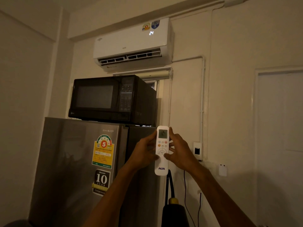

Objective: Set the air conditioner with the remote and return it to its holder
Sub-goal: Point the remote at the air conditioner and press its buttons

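Remote stands upright between my left hand and right hand, both grips closed on its sides, aimed up toward the air conditioner showing 24; my right thumb rests on the button ring.

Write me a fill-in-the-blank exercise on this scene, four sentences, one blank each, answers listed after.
1. The display on the air conditioner reads ____.
2. The microwave stands on top of the ____.
3. The white remote, held upright between the left hand and the right hand, bears the brand name ____.
4. The large round sticker on the fridge door shows the number ____.

Missing words: 24; fridge; AUX; 5
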Demonstrator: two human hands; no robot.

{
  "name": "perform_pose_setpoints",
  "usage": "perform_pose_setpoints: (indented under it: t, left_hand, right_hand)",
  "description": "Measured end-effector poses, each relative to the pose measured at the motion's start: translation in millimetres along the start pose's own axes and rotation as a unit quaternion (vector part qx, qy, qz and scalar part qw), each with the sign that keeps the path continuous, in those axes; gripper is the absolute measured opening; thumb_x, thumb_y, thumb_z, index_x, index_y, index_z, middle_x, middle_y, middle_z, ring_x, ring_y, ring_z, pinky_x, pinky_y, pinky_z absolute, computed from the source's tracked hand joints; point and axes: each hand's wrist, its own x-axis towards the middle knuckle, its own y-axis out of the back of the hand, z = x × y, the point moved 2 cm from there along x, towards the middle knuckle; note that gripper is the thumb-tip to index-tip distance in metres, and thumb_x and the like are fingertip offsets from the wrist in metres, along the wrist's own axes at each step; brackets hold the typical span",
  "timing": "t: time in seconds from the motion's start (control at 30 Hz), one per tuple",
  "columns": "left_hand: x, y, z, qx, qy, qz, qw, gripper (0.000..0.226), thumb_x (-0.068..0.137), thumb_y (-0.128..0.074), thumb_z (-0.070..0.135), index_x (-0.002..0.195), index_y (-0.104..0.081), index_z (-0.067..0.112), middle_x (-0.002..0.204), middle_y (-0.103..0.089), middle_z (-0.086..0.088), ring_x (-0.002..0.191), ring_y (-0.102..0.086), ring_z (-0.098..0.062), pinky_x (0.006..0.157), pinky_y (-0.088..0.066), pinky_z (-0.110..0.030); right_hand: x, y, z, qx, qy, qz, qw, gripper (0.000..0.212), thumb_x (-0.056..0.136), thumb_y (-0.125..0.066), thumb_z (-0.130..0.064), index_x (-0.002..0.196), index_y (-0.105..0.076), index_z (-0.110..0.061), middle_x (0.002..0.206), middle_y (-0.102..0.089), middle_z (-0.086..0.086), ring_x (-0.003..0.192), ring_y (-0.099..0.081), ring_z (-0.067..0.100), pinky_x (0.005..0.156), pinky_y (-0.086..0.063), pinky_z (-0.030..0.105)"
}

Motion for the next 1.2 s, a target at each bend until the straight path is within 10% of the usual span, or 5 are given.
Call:
perform_pose_setpoints:
  t: [0.27,0.6,1.2]
  left_hand:
    - [21.6,-14.0,1.8,0.013,-0.008,0.017,1.0,0.086,0.074,-0.07,-0.004,0.144,-0.029,0.023,0.135,-0.054,-0.002,0.123,-0.054,-0.017,0.094,-0.052,-0.033]
    - [67.9,-70.1,4.8,0.025,-0.024,0.025,0.999,0.083,0.074,-0.069,-0.003,0.143,-0.032,0.025,0.134,-0.053,0.004,0.117,-0.055,-0.007,0.075,-0.052,-0.009]
    - [201.1,-275.5,-6.6,-0.061,-0.061,0.036,0.996,0.087,0.072,-0.071,-0.006,0.144,-0.032,0.024,0.134,-0.049,0.01,0.104,-0.059,-0.009,0.078,-0.053,-0.012]
  right_hand:
    - [18.8,6.2,24.5,0.027,0.022,0.006,0.999,0.097,0.073,-0.076,-0.009,0.147,-0.013,-0.018,0.132,-0.045,0.013,0.122,-0.052,0.026,0.094,-0.053,0.042]
    - [36.3,43.8,84.2,0.054,0.051,0.019,0.997,0.097,0.074,-0.075,-0.007,0.147,-0.012,-0.018,0.131,-0.043,0.01,0.121,-0.051,0.02,0.08,-0.048,0.017]
    - [74.3,152.5,284.6,-0.056,0.016,0.031,0.998,0.102,0.075,-0.074,-0.007,0.148,-0.004,-0.022,0.133,-0.042,0.01,0.123,-0.049,0.022,0.089,-0.051,0.027]
